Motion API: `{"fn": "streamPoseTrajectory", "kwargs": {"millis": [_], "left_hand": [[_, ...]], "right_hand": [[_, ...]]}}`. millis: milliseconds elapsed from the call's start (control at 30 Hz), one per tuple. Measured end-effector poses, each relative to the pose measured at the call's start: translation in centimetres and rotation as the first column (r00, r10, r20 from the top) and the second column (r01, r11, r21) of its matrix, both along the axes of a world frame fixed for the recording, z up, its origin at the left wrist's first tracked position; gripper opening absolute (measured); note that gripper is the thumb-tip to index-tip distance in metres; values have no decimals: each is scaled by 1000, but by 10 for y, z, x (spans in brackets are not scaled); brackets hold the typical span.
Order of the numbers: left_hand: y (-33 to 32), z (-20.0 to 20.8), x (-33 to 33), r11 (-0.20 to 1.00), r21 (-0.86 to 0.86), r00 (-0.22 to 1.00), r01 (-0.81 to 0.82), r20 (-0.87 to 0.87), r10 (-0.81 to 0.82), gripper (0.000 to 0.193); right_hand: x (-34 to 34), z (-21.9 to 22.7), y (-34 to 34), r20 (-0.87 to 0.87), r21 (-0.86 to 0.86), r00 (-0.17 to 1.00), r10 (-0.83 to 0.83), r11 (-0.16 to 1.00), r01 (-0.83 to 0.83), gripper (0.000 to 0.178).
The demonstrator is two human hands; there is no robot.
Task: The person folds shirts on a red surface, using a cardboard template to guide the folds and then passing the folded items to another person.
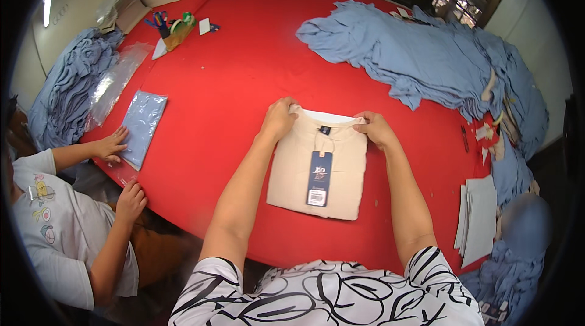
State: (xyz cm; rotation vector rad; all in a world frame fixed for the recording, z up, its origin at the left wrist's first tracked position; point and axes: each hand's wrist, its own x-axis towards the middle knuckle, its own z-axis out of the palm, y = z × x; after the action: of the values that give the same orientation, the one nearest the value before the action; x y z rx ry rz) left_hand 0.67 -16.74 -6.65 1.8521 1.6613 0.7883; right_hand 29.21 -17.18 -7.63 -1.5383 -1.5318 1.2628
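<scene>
A folded beige shirt (286, 167) lies in front of me on the red table, its neckline at the far side. My left hand (281, 120) pinches the shirt's far left corner beside the collar. At the far right corner, my right hand (376, 129) grips the fabric with thumb and fingers closed. A dark blue hang tag (320, 173) with a white sticker lies down the shirt's front, on a thin string from the neck. Something white (329, 117) shows inside the neck opening.
Blue garments (396, 46) are heaped at the far right, more (73, 88) at the left. White sheets (478, 219) are stacked at right. A co-worker's hand (113, 145) rests on a bagged blue garment (143, 128). A holder (178, 36) with scissors and tape stands far left.
</scene>
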Motion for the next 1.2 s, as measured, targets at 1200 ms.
{"fn": "streamPoseTrajectory", "kwargs": {"millis": [1200], "left_hand": [[-9,25,88,886,-212,660,413,740,-131,71]], "right_hand": [[-8,135,-81,571,216,745,346,812,-542,22]]}}
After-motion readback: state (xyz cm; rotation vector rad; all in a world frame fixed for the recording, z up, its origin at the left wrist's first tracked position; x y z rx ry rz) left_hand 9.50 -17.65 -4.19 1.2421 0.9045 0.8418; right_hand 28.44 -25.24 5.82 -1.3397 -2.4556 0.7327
